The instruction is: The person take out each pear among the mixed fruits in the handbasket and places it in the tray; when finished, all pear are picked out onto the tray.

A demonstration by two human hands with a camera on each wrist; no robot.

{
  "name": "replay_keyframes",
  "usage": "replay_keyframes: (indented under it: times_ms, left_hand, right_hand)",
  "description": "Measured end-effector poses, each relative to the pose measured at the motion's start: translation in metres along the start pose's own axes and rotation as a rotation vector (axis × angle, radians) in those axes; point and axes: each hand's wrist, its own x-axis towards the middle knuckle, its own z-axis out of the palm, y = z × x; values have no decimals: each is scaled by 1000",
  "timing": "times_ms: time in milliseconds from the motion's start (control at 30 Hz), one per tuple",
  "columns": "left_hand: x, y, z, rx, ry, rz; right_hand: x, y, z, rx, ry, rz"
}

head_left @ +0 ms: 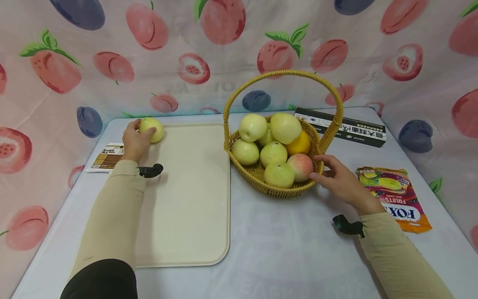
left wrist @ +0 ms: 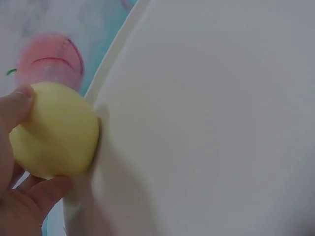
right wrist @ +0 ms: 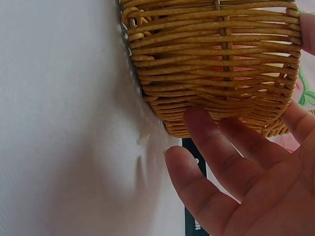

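Note:
My left hand (head_left: 136, 141) holds a round yellow-green apple (head_left: 152, 129) at the far left corner of a cream tray (head_left: 186, 187). In the left wrist view, thumb and fingers pinch the apple (left wrist: 56, 130) from its sides, just by the tray's rim. On the right, my right hand (head_left: 340, 180) grips the edge of a wicker basket (head_left: 261, 187). Its thumb and a finger lie at the rim, while other fingers (right wrist: 221, 152) lie along the woven outer side. Several pale green fruits (head_left: 274, 153), a pinkish peach (head_left: 300, 167) and an orange (head_left: 300, 144) fill the basket.
The basket's tall arched handle (head_left: 284, 72) rises over the fruit. Behind it lies a long black box (head_left: 358, 131). A candy bag (head_left: 399, 199) lies beside the right forearm. Left of the tray is a brown-and-white packet (head_left: 106, 158). Fruit-printed cloth (head_left: 224, 95) hangs behind the table.

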Motion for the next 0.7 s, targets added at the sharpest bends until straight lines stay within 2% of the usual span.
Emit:
replay_keyframes:
  times_ms: [133,467,700]
  left_hand:
    - [3,-1,0,16,36,27]
    - [7,-3,-6,16,74,41]
    - [8,-1,-5,-30,71,15]
  right_hand:
    - [0,0,0,3,2,6]
    - [-1,0,1,13,-3,-4]
    - [-3,0,1,9,2,6]
